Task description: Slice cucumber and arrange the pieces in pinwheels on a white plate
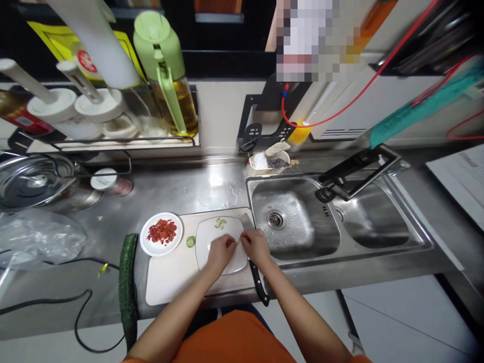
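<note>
- Left hand [221, 250]: fingers pinched together on a small pale piece [238, 242], too small to identify.
- Right hand [256, 247]: fingers pinched on the same piece, above the square plate [206, 232].
- Square plate: on cutting board [164, 285]; green slices [220, 223] near its far edge.
- Knife [259, 283]: right of plate.
- Cucumber [127, 282]: left of board, on tabletop [162, 181].

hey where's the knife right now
In the head view, the knife lies just right of the white plate, beside the sink, partly hidden by the right hand.
</note>
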A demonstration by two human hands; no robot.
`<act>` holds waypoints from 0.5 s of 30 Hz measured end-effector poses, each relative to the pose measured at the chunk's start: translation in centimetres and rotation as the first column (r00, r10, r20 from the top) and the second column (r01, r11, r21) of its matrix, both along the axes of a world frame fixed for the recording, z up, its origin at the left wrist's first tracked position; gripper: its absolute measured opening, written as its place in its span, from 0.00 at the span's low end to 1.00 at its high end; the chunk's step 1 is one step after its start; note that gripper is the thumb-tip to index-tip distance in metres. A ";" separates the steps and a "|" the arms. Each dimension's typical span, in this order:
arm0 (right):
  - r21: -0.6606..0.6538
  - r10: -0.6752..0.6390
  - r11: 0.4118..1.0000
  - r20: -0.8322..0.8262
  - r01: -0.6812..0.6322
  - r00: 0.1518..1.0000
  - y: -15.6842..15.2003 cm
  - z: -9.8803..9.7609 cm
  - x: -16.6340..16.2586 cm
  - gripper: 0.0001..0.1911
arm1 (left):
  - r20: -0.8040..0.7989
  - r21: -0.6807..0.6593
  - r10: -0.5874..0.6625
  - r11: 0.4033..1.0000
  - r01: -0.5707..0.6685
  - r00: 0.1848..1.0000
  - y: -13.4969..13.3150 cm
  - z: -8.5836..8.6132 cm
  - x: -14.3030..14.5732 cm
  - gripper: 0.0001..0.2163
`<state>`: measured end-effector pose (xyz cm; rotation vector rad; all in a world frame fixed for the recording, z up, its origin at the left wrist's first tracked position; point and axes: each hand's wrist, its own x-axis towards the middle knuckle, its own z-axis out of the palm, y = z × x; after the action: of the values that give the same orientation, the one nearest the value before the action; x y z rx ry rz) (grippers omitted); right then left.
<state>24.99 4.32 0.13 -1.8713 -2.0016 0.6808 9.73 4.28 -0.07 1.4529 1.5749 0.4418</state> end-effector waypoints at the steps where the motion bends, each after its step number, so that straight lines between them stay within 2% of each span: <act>1: 0.009 0.005 1.000 0.020 -0.006 1.000 0.0 0.0 0.0 0.08 | -0.014 0.010 -0.015 1.000 0.015 1.000 0.0 0.0 0.1 0.05; 10: 0.042 0.051 0.997 0.166 -0.058 0.985 -0.3 0.1 -0.3 0.08 | -0.172 0.106 -0.121 0.984 0.140 0.978 -0.6 -0.9 0.7 0.07; 15: 0.118 -0.006 0.993 0.136 -0.010 0.991 -1.1 0.2 0.1 0.10 | -0.212 0.209 -0.140 0.960 0.185 0.967 -1.2 -1.3 0.3 0.10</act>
<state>25.07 3.23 0.33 -1.8914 -2.0785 0.4346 9.99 3.10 -1.41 1.8350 1.5795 0.4022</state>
